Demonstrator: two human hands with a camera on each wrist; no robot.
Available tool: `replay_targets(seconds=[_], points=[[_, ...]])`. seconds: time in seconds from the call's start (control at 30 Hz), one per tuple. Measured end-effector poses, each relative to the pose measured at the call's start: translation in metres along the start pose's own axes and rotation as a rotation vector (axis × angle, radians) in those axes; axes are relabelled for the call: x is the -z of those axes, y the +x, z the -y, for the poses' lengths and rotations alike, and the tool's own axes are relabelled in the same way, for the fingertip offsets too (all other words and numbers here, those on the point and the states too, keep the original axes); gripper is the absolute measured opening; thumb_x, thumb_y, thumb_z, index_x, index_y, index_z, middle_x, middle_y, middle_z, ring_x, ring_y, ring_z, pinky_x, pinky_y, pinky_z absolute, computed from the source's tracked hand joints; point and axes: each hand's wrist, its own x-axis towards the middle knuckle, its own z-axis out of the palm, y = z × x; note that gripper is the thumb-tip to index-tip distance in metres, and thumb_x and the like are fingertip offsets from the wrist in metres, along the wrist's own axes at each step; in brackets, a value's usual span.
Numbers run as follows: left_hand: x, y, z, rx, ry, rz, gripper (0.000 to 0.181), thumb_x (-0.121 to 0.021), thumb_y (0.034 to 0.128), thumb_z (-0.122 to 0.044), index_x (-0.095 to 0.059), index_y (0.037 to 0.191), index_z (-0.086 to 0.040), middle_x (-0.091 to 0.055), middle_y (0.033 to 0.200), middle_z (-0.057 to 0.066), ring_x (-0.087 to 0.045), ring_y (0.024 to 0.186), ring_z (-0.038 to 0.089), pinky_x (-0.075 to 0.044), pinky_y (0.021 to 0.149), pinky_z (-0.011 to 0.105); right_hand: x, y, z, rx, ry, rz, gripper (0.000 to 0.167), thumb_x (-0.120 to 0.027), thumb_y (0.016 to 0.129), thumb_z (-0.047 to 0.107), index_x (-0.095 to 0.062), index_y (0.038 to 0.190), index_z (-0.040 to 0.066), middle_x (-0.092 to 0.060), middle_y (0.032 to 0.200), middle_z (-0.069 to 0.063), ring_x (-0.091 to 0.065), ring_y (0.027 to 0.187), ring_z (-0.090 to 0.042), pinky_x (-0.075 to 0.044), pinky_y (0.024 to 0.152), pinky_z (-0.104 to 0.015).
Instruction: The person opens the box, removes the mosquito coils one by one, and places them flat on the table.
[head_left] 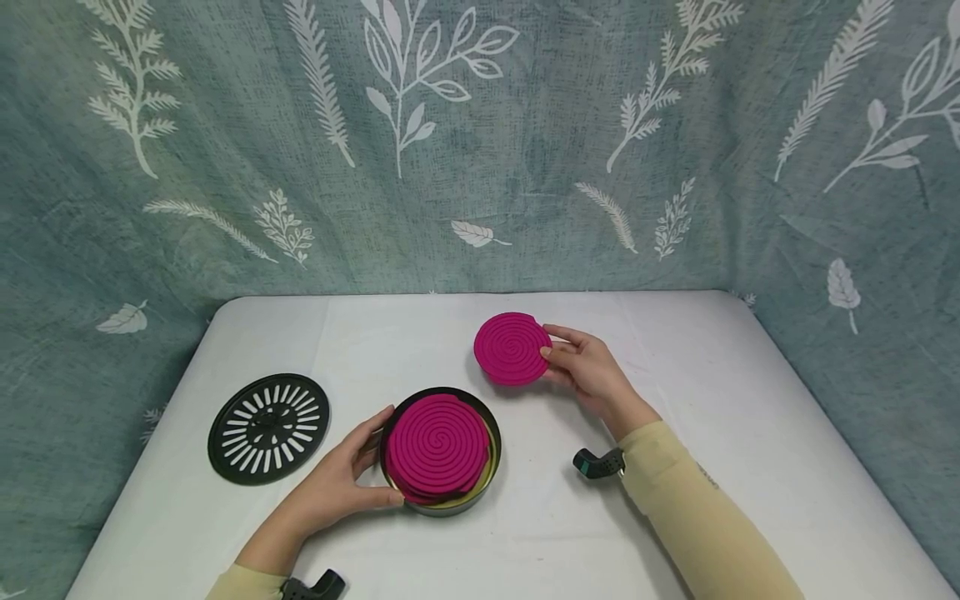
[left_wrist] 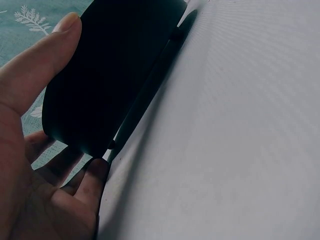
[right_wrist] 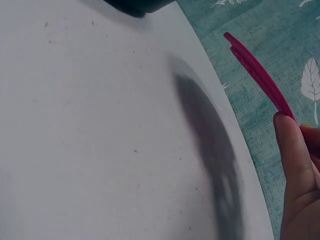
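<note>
A magenta spiral coil (head_left: pixel 508 350), probably light, brittle and best held by its rim, is raised above the worktop's (head_left: pixel 735 400) far side, its right edge pinched between the right hand's (head_left: pixel 594 373) thumb and fingers. Nearer, the left hand (head_left: pixel 343 481) grips a round tin (head_left: pixel 456 507) holding stacked magenta coils (head_left: pixel 438 443); left, a slotted black disc (head_left: pixel 267 467).

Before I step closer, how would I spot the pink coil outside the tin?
On the white table, find the round tin, then look beyond it to the right. There the right hand pinches a flat pink coil by its edge. Unlike the similar coil in the tin, this one is held clear of the table.
</note>
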Motion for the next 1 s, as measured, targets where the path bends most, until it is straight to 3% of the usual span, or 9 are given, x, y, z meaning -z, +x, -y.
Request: replay_targets(seconds=[0.3, 0.7, 1.0], points=[[-0.001, 0.000, 0.000, 0.019, -0.021, 0.004, 0.120, -0.097, 0.0588, -0.030, -0.029, 0.157, -0.017, -0.029, 0.159, -0.003, -0.032, 0.143, 0.019, -0.034, 0.112, 0.021, 0.011, 0.016, -0.002, -0.049, -0.021, -0.067, 0.053, -0.061, 0.098, 0.005, -0.044, 0.148, 0.011, -0.064, 0.119, -0.016, -0.071, 0.082, -0.015, -0.062, 0.078, -0.031], [-0.001, -0.001, -0.002, 0.018, -0.045, 0.006, 0.117, -0.096, 0.0600, -0.027, -0.030, 0.156, -0.021, -0.029, 0.158, -0.005, -0.033, 0.142, 0.017, -0.034, 0.112, 0.020, 0.016, 0.027, -0.007, -0.095, -0.030, -0.133, 0.054, -0.059, 0.099, 0.004, -0.043, 0.149, 0.014, -0.058, 0.129, -0.017, -0.069, 0.098, -0.019, -0.060, 0.084, -0.034], [0.001, -0.002, -0.001, 0.021, -0.017, 0.005, 0.117, -0.096, 0.0604, -0.029, -0.030, 0.156, -0.022, -0.030, 0.158, -0.002, -0.033, 0.142, 0.021, -0.034, 0.112, 0.021, 0.017, 0.030, -0.009, -0.107, -0.042, -0.156, 0.055, -0.061, 0.098, 0.006, -0.042, 0.150, 0.014, -0.057, 0.131, -0.016, -0.069, 0.096, -0.016, -0.061, 0.084, -0.032]])
